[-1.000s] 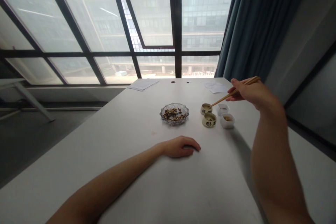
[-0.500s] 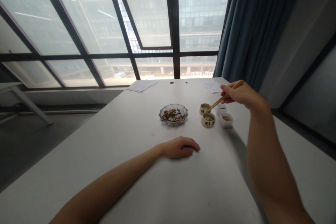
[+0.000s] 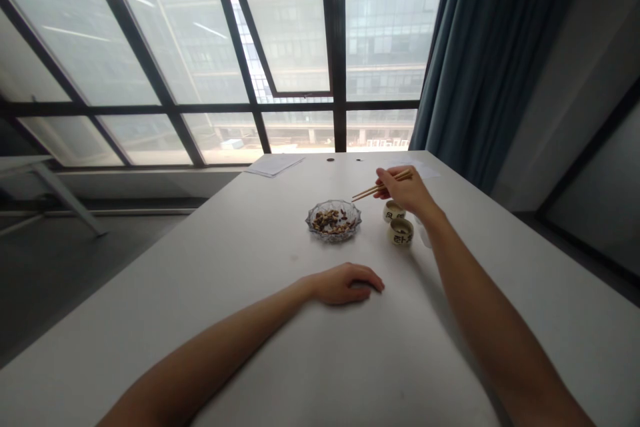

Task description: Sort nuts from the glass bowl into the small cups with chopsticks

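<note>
- While the left hand (image 3: 345, 284) rests empty on the white table (image 3: 240, 260), its fingers loosely curled, the right hand (image 3: 404, 191) holds wooden chopsticks (image 3: 369, 192) near their upper end.
- Its fingers close narrowly around the sticks, whose tips meet with nothing visible between them, near the far rim of the cut-glass dish (image 3: 333, 239).
- Dark nuts or seeds (image 3: 331, 221) lie heaped in that dish, straight ahead of the person; they look light, hard and slippery, best pinched singly across their middles.
- The glass dish seems fairly heavy yet fragile, safest steadied by its rim.
- Two cream ceramic cups (image 3: 402, 232) stand just right of the dish, below the right hand.
</note>
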Motion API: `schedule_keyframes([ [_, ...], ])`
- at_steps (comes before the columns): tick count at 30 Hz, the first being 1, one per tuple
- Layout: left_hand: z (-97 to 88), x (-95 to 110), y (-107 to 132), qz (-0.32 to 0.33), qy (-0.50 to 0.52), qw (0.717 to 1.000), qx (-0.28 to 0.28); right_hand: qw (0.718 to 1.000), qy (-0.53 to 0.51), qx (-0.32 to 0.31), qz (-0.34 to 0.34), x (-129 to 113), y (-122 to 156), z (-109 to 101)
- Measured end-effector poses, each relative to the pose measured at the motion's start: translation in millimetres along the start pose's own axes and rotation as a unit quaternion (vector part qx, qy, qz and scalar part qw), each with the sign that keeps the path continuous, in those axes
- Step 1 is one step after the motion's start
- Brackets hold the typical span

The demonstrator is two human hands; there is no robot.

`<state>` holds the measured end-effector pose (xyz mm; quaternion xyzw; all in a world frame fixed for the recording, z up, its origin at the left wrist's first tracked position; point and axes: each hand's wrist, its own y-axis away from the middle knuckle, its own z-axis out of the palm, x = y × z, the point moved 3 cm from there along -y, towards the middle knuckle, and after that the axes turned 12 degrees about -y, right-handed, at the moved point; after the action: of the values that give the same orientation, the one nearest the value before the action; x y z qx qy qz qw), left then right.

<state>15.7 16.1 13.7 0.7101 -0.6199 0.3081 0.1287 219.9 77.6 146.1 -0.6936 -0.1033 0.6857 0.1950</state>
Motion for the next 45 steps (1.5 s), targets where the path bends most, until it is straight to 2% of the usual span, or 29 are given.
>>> schedule_keyframes([
  [6, 0.0, 1.0, -0.7, 0.002, -0.005, 1.000, -0.005, 0.994, 0.019, -0.093, 0.046, 48.6, 0.5, 29.8],
  [10, -0.5, 1.8, -1.0, -0.004, -0.003, 1.000, -0.008, 0.993, 0.012, -0.095, 0.063, 70.0, -2.0, 34.5],
  [19, 0.5, -0.3, -0.5, 0.002, -0.002, 1.000, -0.005, 0.991, -0.033, -0.082, 0.096, 80.8, -1.3, 36.2],
  [24, 0.3, -0.1, -0.4, 0.005, -0.004, 1.000, 0.001, 0.993, -0.014, -0.069, 0.099, 86.6, -2.6, 36.0],
  [35, 0.6, -0.2, -0.3, 0.005, -0.004, 1.000, -0.003, 0.996, -0.017, -0.001, 0.090, 78.2, 0.3, 40.2],
  [42, 0.5, -0.1, -0.1, 0.004, 0.000, 1.000, -0.004, 0.996, -0.032, 0.033, 0.076, 46.8, -2.3, 25.5],
  [45, 0.9, -1.5, 0.2, -0.001, 0.001, 1.000, -0.004, 0.997, -0.037, 0.029, 0.068, 36.7, -2.4, 20.6],
])
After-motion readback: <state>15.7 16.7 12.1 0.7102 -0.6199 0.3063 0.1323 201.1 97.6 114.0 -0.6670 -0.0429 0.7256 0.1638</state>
